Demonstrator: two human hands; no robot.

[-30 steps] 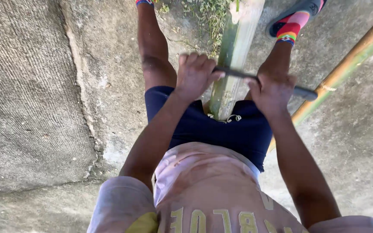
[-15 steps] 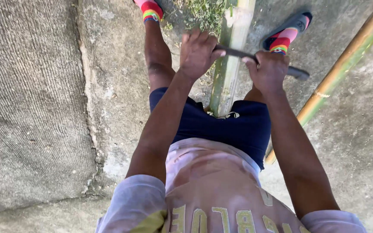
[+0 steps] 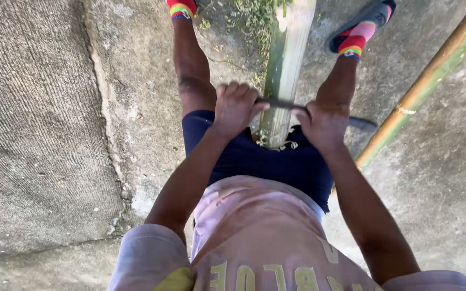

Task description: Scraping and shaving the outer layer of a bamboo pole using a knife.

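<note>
Left hand: the left hand (image 3: pixel 235 108) is being closed tightly round one end of a dark blade (image 3: pixel 287 105), fingers curled over it.
Right hand: the right hand (image 3: pixel 324 123) is being wrapped round the blade's other end, fingers holding it fast.
Blade: it is being held crosswise against the bamboo pole (image 3: pixel 284 64), touching its upper face.
Pole: it is being gripped between the legs, slanting up from the concrete floor (image 3: pixel 44 134); it is judged stiff, fairly light and smooth-skinned, likely slippery, best held low near its cut end.
Second pole: another bamboo pole (image 3: pixel 432 75) is lying near the floor's right edge.
Floor: rough, cracked concrete is being lit by sun; weeds (image 3: pixel 252 19) are growing at its far edge.
</note>
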